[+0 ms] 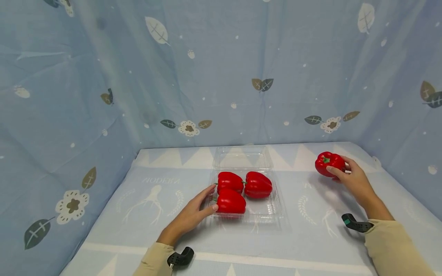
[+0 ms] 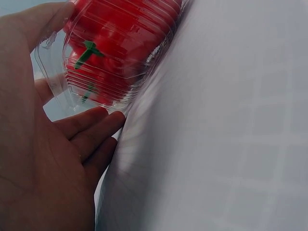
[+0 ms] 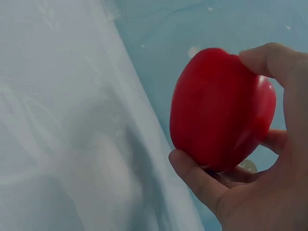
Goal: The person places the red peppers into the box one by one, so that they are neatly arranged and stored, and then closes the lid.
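Note:
A clear plastic clamshell box (image 1: 266, 209) lies on the table with its lid (image 1: 243, 158) folded back. Three red bell peppers sit inside: one at the back left (image 1: 229, 181), one at the back right (image 1: 258, 185), one at the front left (image 1: 231, 202). My left hand (image 1: 190, 216) touches the box's left side, fingers and thumb spread along its edge; in the left wrist view, green stems (image 2: 87, 54) show through the ribbed wall. On the far right, my right hand (image 1: 353, 180) grips another red bell pepper (image 3: 216, 110) between thumb and fingers, above the table, stem facing left.
A pale patterned cloth covers the table (image 1: 148, 214). Blue fabric with leaves and flowers (image 1: 224, 76) hangs behind and on both sides, close to the table's edges. The right hand is near the right-hand fabric. Black bands (image 1: 181, 257) circle both wrists.

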The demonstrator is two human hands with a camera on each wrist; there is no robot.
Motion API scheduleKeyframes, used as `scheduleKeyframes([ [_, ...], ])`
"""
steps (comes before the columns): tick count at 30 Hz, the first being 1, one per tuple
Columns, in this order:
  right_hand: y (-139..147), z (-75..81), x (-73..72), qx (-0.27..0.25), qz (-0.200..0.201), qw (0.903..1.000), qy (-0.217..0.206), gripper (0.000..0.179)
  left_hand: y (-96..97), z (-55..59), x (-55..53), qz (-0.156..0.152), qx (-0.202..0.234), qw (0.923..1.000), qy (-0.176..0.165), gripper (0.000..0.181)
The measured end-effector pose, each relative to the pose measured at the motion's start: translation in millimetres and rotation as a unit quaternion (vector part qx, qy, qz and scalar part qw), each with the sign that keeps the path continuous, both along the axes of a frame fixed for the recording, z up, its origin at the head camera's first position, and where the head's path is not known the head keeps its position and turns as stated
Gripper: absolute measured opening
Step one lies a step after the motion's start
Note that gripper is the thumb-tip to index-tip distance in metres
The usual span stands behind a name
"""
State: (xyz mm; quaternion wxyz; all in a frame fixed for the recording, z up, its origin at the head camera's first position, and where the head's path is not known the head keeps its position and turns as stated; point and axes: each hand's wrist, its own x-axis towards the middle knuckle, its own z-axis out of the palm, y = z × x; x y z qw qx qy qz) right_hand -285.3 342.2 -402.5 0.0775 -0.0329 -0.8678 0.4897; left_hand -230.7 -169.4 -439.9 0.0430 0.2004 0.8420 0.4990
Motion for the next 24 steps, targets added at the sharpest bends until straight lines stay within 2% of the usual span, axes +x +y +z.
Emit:
scheduleKeyframes([
  [5,-5,-4.3,1.8,-0.023,-0.003,0.9997,-0.008,0.096,0.0,-1.3,-0.6,-0.004,-0.001,1.0000,0.000,0.069],
  [10,-12,-6.1,2.4,-0.091,0.004,0.9958,-0.014,0.091,0.3,-2.0,-1.8,-0.001,-0.009,1.0000,0.003,0.069],
  [17,-22,-5.5,1.7,-0.178,0.029,0.9827,-0.042,0.071,-0.2,-1.0,-0.9,0.002,-0.010,1.0000,0.001,0.069],
  [24,-30,-5.9,4.8,-0.171,0.066,0.9827,-0.023,0.062,-0.7,-2.4,-1.3,0.002,-0.008,1.0000,0.003,0.068],
])
